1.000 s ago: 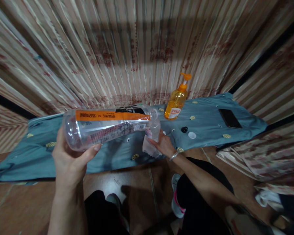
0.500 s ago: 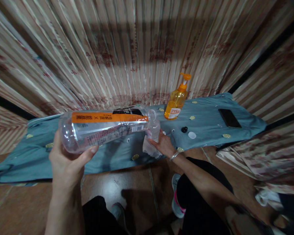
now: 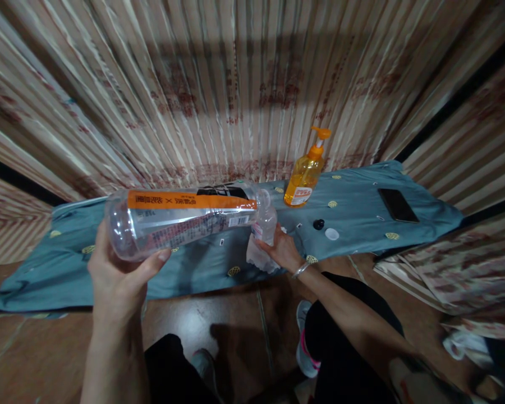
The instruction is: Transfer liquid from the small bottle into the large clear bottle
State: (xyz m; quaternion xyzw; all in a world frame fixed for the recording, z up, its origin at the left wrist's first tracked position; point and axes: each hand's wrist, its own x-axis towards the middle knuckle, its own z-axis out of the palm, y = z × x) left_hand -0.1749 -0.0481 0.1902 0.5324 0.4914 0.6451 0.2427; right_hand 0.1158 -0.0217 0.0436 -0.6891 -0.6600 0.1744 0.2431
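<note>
My left hand [image 3: 120,269] is wrapped round the base of a large clear plastic bottle [image 3: 185,219] with an orange and silver label. The bottle lies almost level in the air, its neck tipped slightly up to the right. Its mouth meets the top of a small clear bottle [image 3: 266,221], around which my right hand [image 3: 281,249] is closed. Whether the two mouths touch, I cannot tell. Beneath the small bottle a crumpled white tissue [image 3: 258,259] lies on the blue cloth. Any liquid inside the large bottle is hard to make out.
An orange pump bottle [image 3: 303,182] stands behind on the blue cloth-covered bench [image 3: 353,202]. A small black cap [image 3: 318,224], a white disc [image 3: 331,234] and a dark phone [image 3: 398,205] lie to the right. Striped curtains [image 3: 235,84] hang behind the bench.
Both hands keep their hold and the bottles stay together. The whole view has shifted very slightly; otherwise little differs.
</note>
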